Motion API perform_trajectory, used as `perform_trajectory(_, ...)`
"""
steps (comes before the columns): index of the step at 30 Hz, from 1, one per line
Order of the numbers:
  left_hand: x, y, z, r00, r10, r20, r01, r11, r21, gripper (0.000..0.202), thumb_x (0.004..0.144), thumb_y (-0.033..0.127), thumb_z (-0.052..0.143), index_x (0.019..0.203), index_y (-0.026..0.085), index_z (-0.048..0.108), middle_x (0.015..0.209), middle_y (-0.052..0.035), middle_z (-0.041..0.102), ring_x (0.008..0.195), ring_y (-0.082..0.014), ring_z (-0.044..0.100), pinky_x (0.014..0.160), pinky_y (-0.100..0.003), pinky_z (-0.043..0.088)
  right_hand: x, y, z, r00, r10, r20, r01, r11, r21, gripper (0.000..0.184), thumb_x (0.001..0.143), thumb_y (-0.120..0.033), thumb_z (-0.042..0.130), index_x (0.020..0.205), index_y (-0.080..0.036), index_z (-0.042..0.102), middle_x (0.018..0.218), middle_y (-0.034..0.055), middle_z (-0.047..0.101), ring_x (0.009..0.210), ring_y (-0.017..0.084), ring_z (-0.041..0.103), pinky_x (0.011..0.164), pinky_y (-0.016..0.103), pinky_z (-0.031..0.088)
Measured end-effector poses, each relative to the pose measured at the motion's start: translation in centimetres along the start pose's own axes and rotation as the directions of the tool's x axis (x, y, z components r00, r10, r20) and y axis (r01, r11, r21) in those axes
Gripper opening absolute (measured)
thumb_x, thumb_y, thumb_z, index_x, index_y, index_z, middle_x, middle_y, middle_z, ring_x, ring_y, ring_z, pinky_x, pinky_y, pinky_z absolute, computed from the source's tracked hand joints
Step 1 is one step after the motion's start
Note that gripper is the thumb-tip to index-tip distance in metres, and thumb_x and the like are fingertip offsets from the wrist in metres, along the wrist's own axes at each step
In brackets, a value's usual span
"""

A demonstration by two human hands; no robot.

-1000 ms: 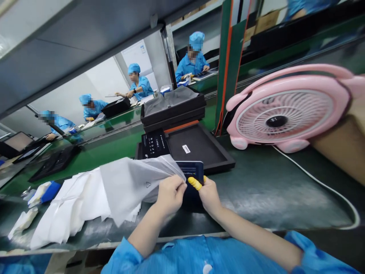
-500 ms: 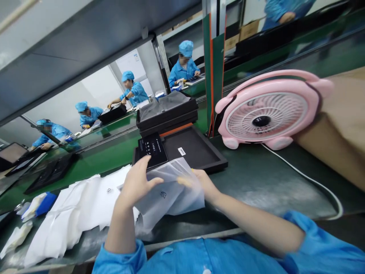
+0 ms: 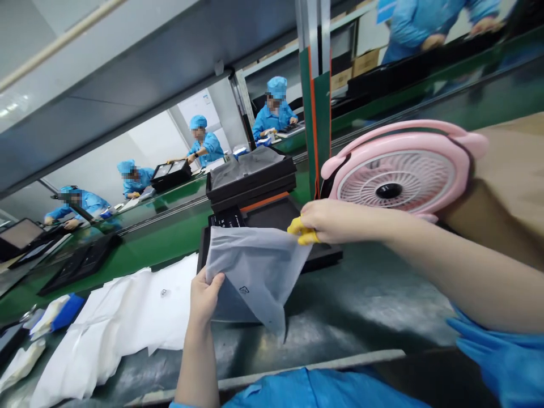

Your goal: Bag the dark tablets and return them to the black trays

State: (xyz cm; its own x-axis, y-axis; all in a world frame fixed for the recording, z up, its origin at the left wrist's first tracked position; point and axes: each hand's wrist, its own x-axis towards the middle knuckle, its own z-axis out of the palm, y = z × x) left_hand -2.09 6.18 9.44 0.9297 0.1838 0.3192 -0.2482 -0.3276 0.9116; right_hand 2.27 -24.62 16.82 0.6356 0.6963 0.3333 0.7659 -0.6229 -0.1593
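Note:
A translucent plastic bag (image 3: 255, 266) with a small printed recycling mark is stretched between my hands. My left hand (image 3: 204, 294) grips its left edge, the thumb lying on the front. My right hand (image 3: 317, 224), with yellow finger cots on its fingers, pinches the bag's upper right corner. Behind the bag lies a black tray (image 3: 327, 258), partly hidden. A black device with white print (image 3: 227, 218) lies at the tray's left, its lower part covered by the bag. More white bags (image 3: 165, 306) are spread in an overlapping row left of my left hand.
A stack of black trays (image 3: 250, 181) stands behind. A pink fan (image 3: 399, 170) with a cardboard box (image 3: 510, 164) beside it is on the right. A green post (image 3: 321, 130) rises near the stack. A blue box (image 3: 68, 311) sits far left. Co-workers in blue sit across the line.
My right hand has moved up and right, pulling the bag's corner taut. My left hand has closed on the bag's left edge. The bag now covers more of the device.

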Motion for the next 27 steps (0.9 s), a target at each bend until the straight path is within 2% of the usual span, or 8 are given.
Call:
perform_trajectory(2, -0.1, -0.5, 0.5, 0.998, -0.041, -0.05, 0.035, 0.993, -0.111, 0.046, 0.055, 0.049, 0.071, 0.081, 0.011, 0.065, 0.073, -0.0067, 0.067, 0.068, -0.0199, 0.061, 0.06, -0.027, 0.048, 0.4, 0.2, -1.9, 0.972, -0.02, -0.232, -0.005, 0.994, -0.109, 0.015, 0.074, -0.029, 0.055, 0.081, -0.022, 0.066, 0.069, 0.0024, 0.061, 0.071, 0.017, 0.055, 0.068, 0.028, 0.039)
perform_trajectory(6, -0.6, -2.2, 2.1, 0.984, -0.117, -0.138, 0.079, 0.965, -0.252, 0.05, 0.054, 0.049, 0.072, 0.084, 0.011, 0.064, 0.076, -0.0076, 0.067, 0.07, -0.0205, 0.062, 0.064, -0.028, 0.049, 0.6, 0.6, -3.9, 0.719, 0.18, -0.671, -0.199, 0.979, 0.049, 0.035, 0.075, -0.043, 0.053, 0.096, -0.017, 0.062, 0.073, 0.0046, 0.059, 0.073, 0.018, 0.055, 0.07, 0.03, 0.042)
perform_trajectory(11, -2.1, -3.1, 4.6, 0.989, -0.118, -0.093, 0.083, 0.946, -0.312, 0.048, 0.06, 0.047, 0.07, 0.091, 0.011, 0.064, 0.084, -0.0085, 0.068, 0.08, -0.0216, 0.062, 0.072, -0.029, 0.048, 3.6, -2.7, 0.4, 0.871, 0.044, -0.489, 0.014, 0.993, 0.114, 0.048, 0.067, -0.052, 0.06, 0.102, -0.018, 0.06, 0.094, 0.0056, 0.062, 0.084, 0.02, 0.058, 0.071, 0.03, 0.046)
perform_trajectory(13, -2.6, -2.9, 5.6, 0.994, -0.102, -0.048, 0.081, 0.941, -0.327, 0.046, 0.062, 0.047, 0.068, 0.091, 0.011, 0.064, 0.085, -0.0079, 0.068, 0.08, -0.0211, 0.062, 0.073, -0.028, 0.047, 5.7, -4.8, 2.1, 0.876, 0.007, -0.482, 0.062, 0.99, 0.126, 0.042, 0.069, -0.05, 0.06, 0.1, -0.021, 0.062, 0.091, 0.0028, 0.064, 0.087, 0.02, 0.058, 0.072, 0.028, 0.047)
perform_trajectory(18, -3.0, -3.1, 6.5, 0.99, -0.136, 0.034, 0.139, 0.916, -0.377, 0.041, 0.062, 0.045, 0.07, 0.085, 0.011, 0.064, 0.074, -0.0046, 0.066, 0.069, -0.0177, 0.061, 0.066, -0.026, 0.047, 8.7, -6.3, 0.4, 0.833, 0.035, -0.552, 0.062, 0.986, 0.156, 0.028, 0.079, -0.043, 0.05, 0.091, -0.023, 0.065, 0.083, 0.0, 0.066, 0.087, 0.018, 0.059, 0.078, 0.029, 0.046)
perform_trajectory(20, -2.8, -3.5, 6.3, 0.978, -0.207, 0.037, 0.203, 0.883, -0.424, 0.044, 0.057, 0.045, 0.073, 0.083, 0.011, 0.063, 0.072, -0.0042, 0.065, 0.067, -0.0168, 0.06, 0.065, -0.026, 0.047, 7.7, -4.9, -0.7, 0.737, 0.126, -0.664, 0.04, 0.973, 0.229, 0.032, 0.083, -0.043, 0.044, 0.096, -0.021, 0.063, 0.088, 0.0025, 0.065, 0.086, 0.017, 0.06, 0.079, 0.031, 0.046)
perform_trajectory(23, -2.3, -3.8, 5.7, 0.948, -0.32, -0.002, 0.271, 0.808, -0.523, 0.049, 0.05, 0.045, 0.076, 0.082, 0.011, 0.061, 0.073, -0.0048, 0.066, 0.067, -0.0166, 0.061, 0.065, -0.026, 0.047, 4.2, -2.2, 1.4, 0.505, 0.432, -0.747, -0.003, 0.866, 0.499, 0.041, 0.077, -0.048, 0.052, 0.109, -0.022, 0.057, 0.097, 0.0053, 0.064, 0.088, 0.018, 0.06, 0.079, 0.034, 0.048)
perform_trajectory(27, -1.1, -3.2, 5.6, 0.921, -0.388, -0.033, 0.288, 0.736, -0.612, 0.05, 0.047, 0.042, 0.078, 0.083, 0.012, 0.06, 0.077, -0.006, 0.066, 0.072, -0.0183, 0.062, 0.07, -0.029, 0.047, -0.7, -0.5, 9.5, 0.636, 0.693, -0.34, -0.186, 0.565, 0.804, 0.076, 0.052, -0.057, 0.07, 0.115, -0.018, 0.053, 0.103, 0.0116, 0.062, 0.092, 0.026, 0.06, 0.074, 0.039, 0.05)
